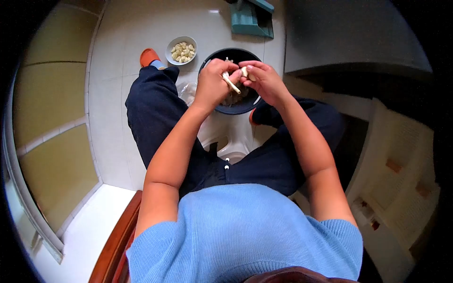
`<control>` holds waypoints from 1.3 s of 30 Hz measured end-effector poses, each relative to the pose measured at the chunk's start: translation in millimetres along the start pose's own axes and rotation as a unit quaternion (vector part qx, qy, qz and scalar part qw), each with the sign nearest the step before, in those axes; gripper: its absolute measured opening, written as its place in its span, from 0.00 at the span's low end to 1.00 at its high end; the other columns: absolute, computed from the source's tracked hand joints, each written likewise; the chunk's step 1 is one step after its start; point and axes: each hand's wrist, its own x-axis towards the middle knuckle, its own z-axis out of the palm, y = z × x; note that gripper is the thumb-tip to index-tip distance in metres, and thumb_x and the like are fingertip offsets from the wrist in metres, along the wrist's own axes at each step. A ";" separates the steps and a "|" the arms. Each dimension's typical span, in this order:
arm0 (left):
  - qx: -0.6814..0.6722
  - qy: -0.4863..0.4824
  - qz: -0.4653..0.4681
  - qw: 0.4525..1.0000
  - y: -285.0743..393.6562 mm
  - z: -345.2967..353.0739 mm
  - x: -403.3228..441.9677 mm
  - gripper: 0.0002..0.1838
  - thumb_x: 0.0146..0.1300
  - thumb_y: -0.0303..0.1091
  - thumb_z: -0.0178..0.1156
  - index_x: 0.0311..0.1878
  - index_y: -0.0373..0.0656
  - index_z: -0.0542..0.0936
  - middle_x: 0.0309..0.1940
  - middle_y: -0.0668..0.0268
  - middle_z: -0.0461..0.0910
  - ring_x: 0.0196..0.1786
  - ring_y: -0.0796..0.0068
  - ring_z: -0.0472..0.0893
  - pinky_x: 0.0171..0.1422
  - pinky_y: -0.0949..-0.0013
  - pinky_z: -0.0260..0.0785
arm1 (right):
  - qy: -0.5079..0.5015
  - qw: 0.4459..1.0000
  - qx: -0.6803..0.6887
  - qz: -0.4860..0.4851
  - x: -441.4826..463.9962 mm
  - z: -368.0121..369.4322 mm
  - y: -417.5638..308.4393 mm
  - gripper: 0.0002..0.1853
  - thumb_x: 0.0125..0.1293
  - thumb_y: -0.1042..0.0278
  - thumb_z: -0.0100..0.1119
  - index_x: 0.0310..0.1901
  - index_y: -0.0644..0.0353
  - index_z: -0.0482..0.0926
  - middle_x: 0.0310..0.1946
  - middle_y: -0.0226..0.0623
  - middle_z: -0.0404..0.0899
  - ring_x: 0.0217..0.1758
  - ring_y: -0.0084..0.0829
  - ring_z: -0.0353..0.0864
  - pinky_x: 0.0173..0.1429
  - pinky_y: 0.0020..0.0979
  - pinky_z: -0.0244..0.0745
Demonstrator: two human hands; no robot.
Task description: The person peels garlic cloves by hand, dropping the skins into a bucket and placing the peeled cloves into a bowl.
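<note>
Over a dark bucket, both hands are close together at chest-front distance. My left hand is closed around a pale, thin stick that slants out below its fingers; whether it is a garlic stem or a tool handle I cannot tell. Pinched in my right hand are whitish garlic cloves, near the left fingertips. Inside the bucket lie papery, brownish scraps, partly hidden by the hands. Up and to the left, a light bowl on the floor holds several peeled garlic cloves.
A clear plastic bag sits left of the bucket, by my leg. Beyond the bucket stands a teal dustpan. My orange slipper rests beside the bowl. A large dark surface fills the upper right, and tan panels line the left.
</note>
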 end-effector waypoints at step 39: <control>0.131 -0.207 -0.095 0.965 8.4 -3.4 -75.2 0.05 0.45 0.30 0.56 0.20 0.39 0.78 0.28 0.59 0.74 0.30 0.64 0.77 0.27 0.64 0.73 | 0.073 0.976 -0.061 0.195 325.1 19.8 68.3 0.10 0.63 0.71 0.41 0.35 0.68 0.73 0.28 0.41 0.74 0.26 0.33 0.75 0.38 0.30 0.75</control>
